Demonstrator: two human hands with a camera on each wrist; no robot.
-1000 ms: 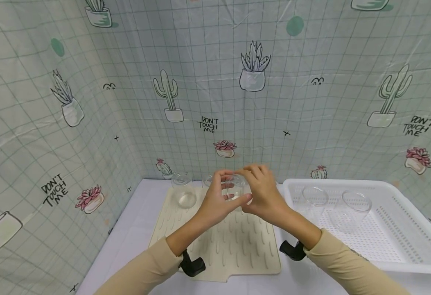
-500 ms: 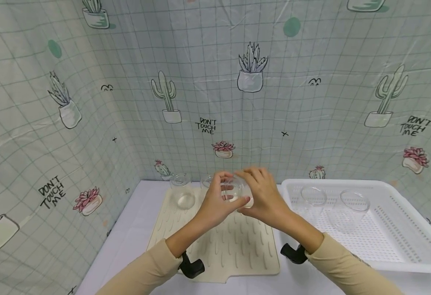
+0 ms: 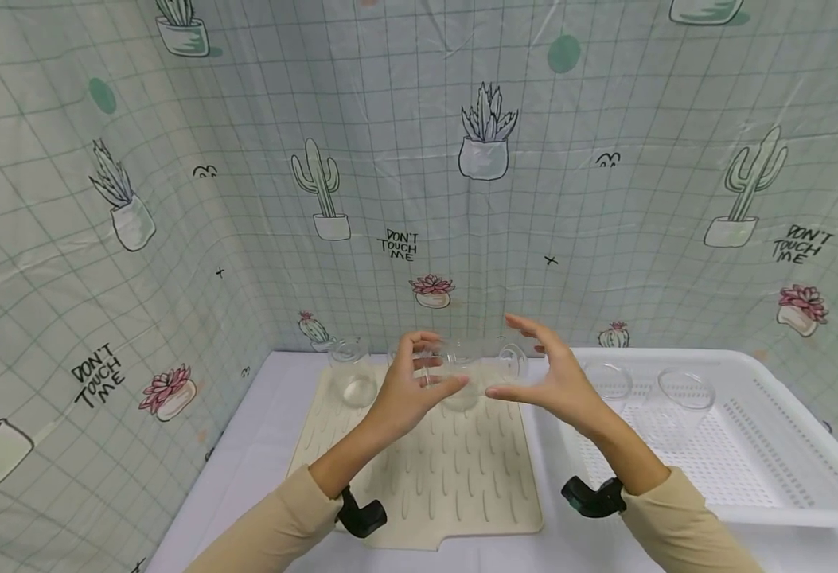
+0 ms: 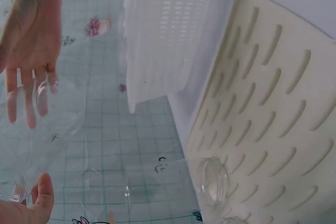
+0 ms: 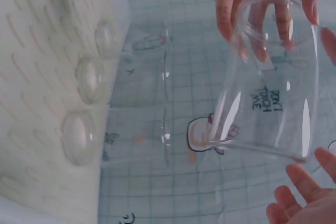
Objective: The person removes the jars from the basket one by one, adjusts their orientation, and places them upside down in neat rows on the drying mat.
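A clear glass cup is held up on its side above the beige ridged mat. My left hand grips it by its thick base end, thumb on the near side. Its mouth points right, toward my right hand, whose fingers and thumb are spread apart. Whether a right fingertip touches the rim I cannot tell. Behind, several similar glass cups stand upright on the mat, among them a left one; the right wrist view has them in a row, the nearest cup lowest in that view.
A white perforated basket stands right of the mat, with two clear cups in it, one of them a wide-mouthed cup. A patterned cloth hangs behind and to the left. White cloth covers the table.
My right hand has come away from the cup to the right and its fingers have spread. The cup has turned from near my right palm to lie sideways in my left hand.
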